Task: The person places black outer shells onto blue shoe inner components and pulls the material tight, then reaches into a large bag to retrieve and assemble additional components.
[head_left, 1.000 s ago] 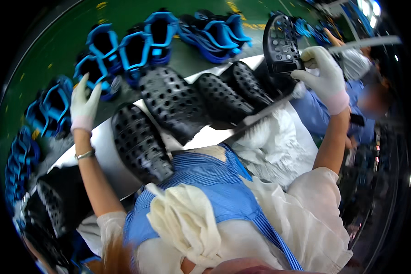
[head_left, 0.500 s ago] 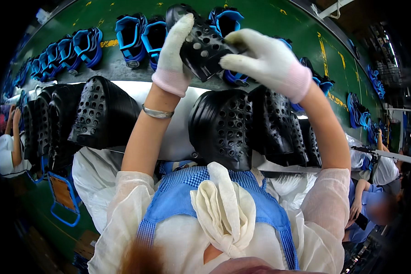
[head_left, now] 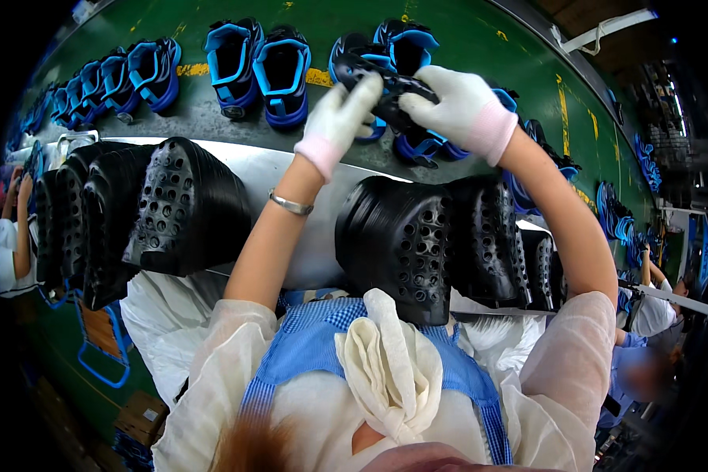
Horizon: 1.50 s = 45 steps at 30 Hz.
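Observation:
Between my gloved hands, over the green work surface, a black shoe-shaped piece with round holes (head_left: 393, 98) is held up and tilted. My left hand (head_left: 342, 118), in a white glove with a pink cuff, closes on its left part, slightly blurred. Gripping its right end is my right hand (head_left: 458, 106), gloved the same way, thumb towards me. Behind the piece stand black and blue sports shoes (head_left: 405, 47), partly covered by it and my hands. Closer to me, beneath my right forearm, lies a stack of nested black pieces with holes (head_left: 393, 240).
Another black stack (head_left: 185, 208) stands left of my left forearm, on a white ledge (head_left: 303, 252). More blue-trimmed shoes (head_left: 282, 75) line the green surface (head_left: 315, 27). A blue-framed chair (head_left: 102, 338) is at lower left. Other people work at both sides.
The black piece has turned flatter, so less of its holed face shows. My left hand has moved right and lower along it. My right hand has shifted slightly.

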Available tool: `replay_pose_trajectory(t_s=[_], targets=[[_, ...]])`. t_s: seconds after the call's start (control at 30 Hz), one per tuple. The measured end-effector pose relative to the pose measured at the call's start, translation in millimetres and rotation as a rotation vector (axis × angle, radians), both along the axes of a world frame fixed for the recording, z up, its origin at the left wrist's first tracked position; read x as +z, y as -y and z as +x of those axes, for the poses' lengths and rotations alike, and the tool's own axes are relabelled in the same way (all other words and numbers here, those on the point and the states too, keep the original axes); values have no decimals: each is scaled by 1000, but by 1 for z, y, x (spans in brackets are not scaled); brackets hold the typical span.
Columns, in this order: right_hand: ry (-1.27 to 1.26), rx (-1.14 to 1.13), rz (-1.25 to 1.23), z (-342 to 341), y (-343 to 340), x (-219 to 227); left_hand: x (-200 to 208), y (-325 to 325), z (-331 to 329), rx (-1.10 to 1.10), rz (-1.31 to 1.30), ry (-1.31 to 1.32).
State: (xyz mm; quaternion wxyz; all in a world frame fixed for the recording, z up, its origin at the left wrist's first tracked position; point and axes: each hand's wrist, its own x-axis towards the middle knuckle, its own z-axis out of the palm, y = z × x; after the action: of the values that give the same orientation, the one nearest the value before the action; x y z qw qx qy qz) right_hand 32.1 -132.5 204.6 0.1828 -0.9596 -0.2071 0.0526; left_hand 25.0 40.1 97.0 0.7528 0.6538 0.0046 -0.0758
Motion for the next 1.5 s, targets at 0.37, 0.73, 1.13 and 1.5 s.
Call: replay_pose_trajectory(t_s=[0.37, 0.73, 1.13, 1.5], targets=[[-40, 30, -536, 69, -38, -38, -43, 18, 16, -124, 1006, 423], [-264, 56, -552, 101, -78, -80, -31, 25, 58, -603, 1273, -6], [-167, 43, -622, 124, -71, -117, -14, 30, 56, -578, 1297, -46], [0, 174, -741, 115, -67, -95, -7, 37, 56, -571, 1317, -82]])
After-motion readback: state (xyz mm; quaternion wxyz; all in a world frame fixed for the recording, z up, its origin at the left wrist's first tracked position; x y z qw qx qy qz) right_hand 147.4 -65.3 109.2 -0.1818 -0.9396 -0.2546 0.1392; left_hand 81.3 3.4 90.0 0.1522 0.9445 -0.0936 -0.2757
